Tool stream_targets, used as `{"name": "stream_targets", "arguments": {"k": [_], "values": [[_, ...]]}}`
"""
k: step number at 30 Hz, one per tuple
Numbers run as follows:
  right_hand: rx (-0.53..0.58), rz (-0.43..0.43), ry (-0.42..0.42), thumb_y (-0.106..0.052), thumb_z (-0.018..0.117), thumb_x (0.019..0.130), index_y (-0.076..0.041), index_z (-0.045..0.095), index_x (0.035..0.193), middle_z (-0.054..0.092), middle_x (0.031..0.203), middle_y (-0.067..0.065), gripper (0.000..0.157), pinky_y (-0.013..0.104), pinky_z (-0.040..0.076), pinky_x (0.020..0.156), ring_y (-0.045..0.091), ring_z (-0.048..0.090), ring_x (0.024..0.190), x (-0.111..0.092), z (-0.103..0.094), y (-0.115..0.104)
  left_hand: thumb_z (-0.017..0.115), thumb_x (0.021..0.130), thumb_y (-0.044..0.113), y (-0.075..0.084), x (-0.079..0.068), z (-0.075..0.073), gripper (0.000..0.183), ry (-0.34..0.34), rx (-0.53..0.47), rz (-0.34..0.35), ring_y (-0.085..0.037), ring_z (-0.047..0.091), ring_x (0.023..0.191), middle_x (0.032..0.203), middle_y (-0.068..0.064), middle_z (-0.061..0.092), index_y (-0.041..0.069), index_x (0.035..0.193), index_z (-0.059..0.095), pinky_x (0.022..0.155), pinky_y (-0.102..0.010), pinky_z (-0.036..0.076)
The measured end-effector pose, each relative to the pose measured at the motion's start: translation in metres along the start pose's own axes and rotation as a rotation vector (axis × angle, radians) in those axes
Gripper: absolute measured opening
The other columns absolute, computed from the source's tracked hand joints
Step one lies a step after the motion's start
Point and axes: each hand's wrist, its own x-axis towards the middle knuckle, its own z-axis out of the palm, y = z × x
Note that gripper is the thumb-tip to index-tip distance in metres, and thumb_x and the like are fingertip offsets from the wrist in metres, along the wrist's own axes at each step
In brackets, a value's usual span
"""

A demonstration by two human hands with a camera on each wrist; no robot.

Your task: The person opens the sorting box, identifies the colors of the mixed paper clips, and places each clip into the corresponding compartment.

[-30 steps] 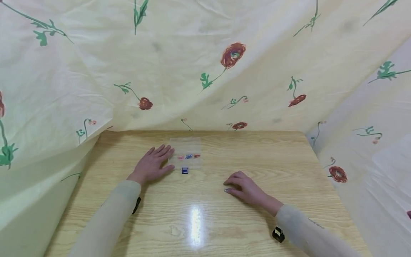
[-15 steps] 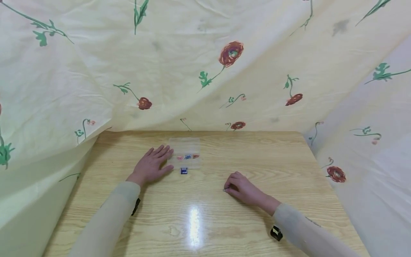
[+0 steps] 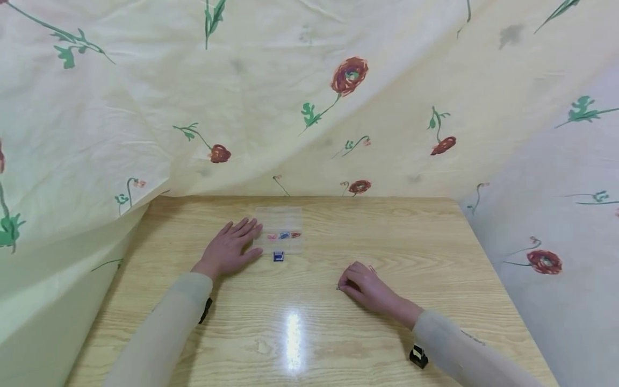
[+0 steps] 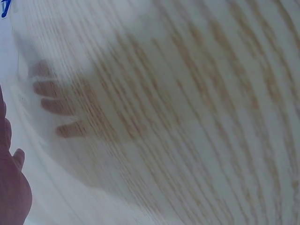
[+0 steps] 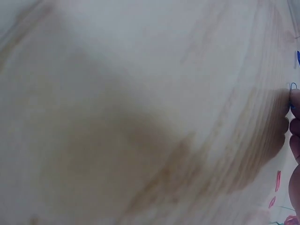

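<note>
My left hand (image 3: pixel 227 251) lies with fingers spread at the left edge of a clear compartment box (image 3: pixel 279 215); fingertips and thumb touch it. Inside the box sit small groups of pink clips (image 3: pixel 272 237), blue clips (image 3: pixel 284 235) and red clips (image 3: pixel 295 235). My right hand (image 3: pixel 366 285), low over the table to the box's right, pinches a thin blue paper clip (image 5: pixel 293 87) between thumb and fingertips. Just behind this hand is a red paper clip (image 3: pixel 372 269), partly hidden in the head view; it also shows in the right wrist view.
A small dark blue piece (image 3: pixel 278 257) is at the box's front edge. The wood-grain table (image 3: pixel 251 333) carries a bright light reflection. Floral cloth (image 3: pixel 271 107) hangs behind the table and along both sides.
The right hand's thumb and fingers have closed together at the tip, and the hand has shifted slightly. The red paper clip has come into sight behind it. My left hand stays still.
</note>
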Motion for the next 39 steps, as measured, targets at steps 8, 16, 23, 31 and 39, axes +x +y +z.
{"name": "stream_targets", "arguments": {"k": [8, 16, 23, 31, 39], "values": [[0.036, 0.025, 0.056, -0.007, 0.077, 0.099, -0.016, 0.072, 0.102, 0.068, 0.103, -0.008, 0.01, 0.032, 0.056, 0.085, 0.01, 0.059, 0.1, 0.016, 0.003, -0.021, 0.046, 0.109, 0.06, -0.004, -0.007, 0.0, 0.074, 0.0, -0.002, 0.029, -0.029, 0.018, 0.165, 0.177, -0.003, 0.024, 0.021, 0.17, 0.032, 0.134, -0.055, 0.01], [0.027, -0.029, 0.089, -0.005, 0.078, 0.097, -0.009, 0.073, 0.1, 0.073, 0.101, 0.001, 0.008, 0.038, 0.057, 0.091, 0.019, 0.064, 0.101, 0.076, 0.0, -0.028, 0.046, 0.109, 0.06, -0.001, -0.014, 0.003, 0.074, -0.004, -0.002, 0.02, -0.029, 0.017, 0.165, 0.177, -0.003, 0.024, 0.021, 0.17, 0.031, 0.134, -0.054, 0.01], [0.001, -0.017, 0.067, -0.007, 0.077, 0.098, -0.008, 0.074, 0.102, 0.074, 0.102, 0.003, 0.005, 0.039, 0.057, 0.094, 0.021, 0.064, 0.101, 0.132, 0.001, -0.03, 0.048, 0.109, 0.059, 0.007, -0.019, 0.003, 0.074, -0.008, -0.013, 0.018, -0.029, 0.017, 0.165, 0.177, -0.004, 0.025, 0.02, 0.17, 0.032, 0.134, -0.054, 0.01], [-0.026, -0.025, 0.012, -0.011, 0.075, 0.101, -0.008, 0.074, 0.103, 0.075, 0.104, 0.002, 0.003, 0.04, 0.056, 0.098, 0.021, 0.064, 0.104, 0.174, 0.013, -0.023, 0.046, 0.11, 0.059, 0.005, -0.016, 0.005, 0.072, 0.006, -0.009, 0.016, -0.028, 0.017, 0.165, 0.177, -0.003, 0.024, 0.022, 0.17, 0.032, 0.134, -0.054, 0.012], [-0.058, -0.005, -0.038, -0.01, 0.075, 0.101, -0.007, 0.076, 0.106, 0.075, 0.108, 0.004, 0.006, 0.038, 0.055, 0.1, 0.022, 0.064, 0.106, 0.189, 0.028, -0.008, 0.047, 0.109, 0.059, 0.003, -0.013, 0.006, 0.073, 0.029, -0.018, 0.014, -0.029, 0.019, 0.165, 0.176, -0.003, 0.025, 0.021, 0.169, 0.033, 0.134, -0.054, 0.012]]}}
